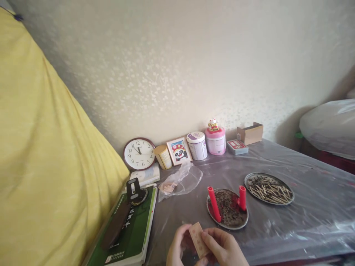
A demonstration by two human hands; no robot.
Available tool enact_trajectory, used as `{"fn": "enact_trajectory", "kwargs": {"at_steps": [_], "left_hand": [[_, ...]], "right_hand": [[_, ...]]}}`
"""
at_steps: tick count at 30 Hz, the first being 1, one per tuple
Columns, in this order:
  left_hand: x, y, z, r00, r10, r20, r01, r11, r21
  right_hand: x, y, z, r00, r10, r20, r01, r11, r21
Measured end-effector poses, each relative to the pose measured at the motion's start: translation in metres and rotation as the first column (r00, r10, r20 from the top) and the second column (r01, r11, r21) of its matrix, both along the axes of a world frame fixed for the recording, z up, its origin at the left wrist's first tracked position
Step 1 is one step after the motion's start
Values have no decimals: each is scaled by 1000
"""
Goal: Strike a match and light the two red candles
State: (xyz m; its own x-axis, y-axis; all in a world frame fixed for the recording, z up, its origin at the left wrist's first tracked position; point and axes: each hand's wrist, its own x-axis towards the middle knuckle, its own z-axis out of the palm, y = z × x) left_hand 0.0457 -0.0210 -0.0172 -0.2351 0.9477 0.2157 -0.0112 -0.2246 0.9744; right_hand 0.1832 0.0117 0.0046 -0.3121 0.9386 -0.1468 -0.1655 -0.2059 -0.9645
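Note:
At the bottom of the head view a small pale pink matchbox [198,238] is tilted between my two hands. My right hand [223,245] grips its right side, with the thumb on its face. My left hand [179,244] has its curled fingers at the box's upper left edge. Just beyond my hands is a round metal plate [230,221] with dark residue and red wax. On it stand two unlit red candles: a taller, leaning left candle [213,204] and a shorter right candle [242,198]. A second plate [248,187], to the right, holds many matchsticks [270,190].
Plastic film covers the table [188,212]. A clear plastic bag [188,181] lies left of the candles. Further left are a green book [138,225] and a yellow curtain [55,147]. Along the wall stand a clock [139,153], tins, a framed picture [179,151] and a cardboard box [251,133].

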Motion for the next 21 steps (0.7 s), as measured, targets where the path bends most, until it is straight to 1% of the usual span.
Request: {"fn": "enact_trajectory", "kwargs": {"at_steps": [4, 7, 9, 11, 13, 15, 17, 21], "left_hand": [[-4, 3, -3, 994, -37, -102, 35, 999, -26], [-4, 7, -6, 995, -56, -79, 55, 998, -17], [-4, 9, -7, 999, -48, -6, 48, 999, 7], [-5, 12, -6, 995, -16, 103, 14, 1000, 25], [-8, 14, -3, 975, 29, 221, -35, 999, 20], [-14, 16, 2, 951, 53, 305, -54, 999, -5], [-23, 18, 5, 940, 7, 342, 2, 1000, -25], [-36, 21, 2, 898, -171, 406, 203, 979, -36]], "right_hand": [[4, 3, 2, 999, 43, 6, -42, 999, -6], [5, 4, 4, 999, 44, 1, -44, 999, 13], [5, 5, 6, 999, 37, -12, -37, 999, 10], [5, 6, 7, 999, 16, -42, -15, 1000, 3], [5, 7, 7, 997, -22, -69, 22, 1000, 4], [4, 7, 5, 994, -53, -92, 55, 998, 18], [3, 6, 3, 990, -61, -127, 66, 997, 38], [1, 3, 1, 979, -37, -200, 55, 995, 84]]}}
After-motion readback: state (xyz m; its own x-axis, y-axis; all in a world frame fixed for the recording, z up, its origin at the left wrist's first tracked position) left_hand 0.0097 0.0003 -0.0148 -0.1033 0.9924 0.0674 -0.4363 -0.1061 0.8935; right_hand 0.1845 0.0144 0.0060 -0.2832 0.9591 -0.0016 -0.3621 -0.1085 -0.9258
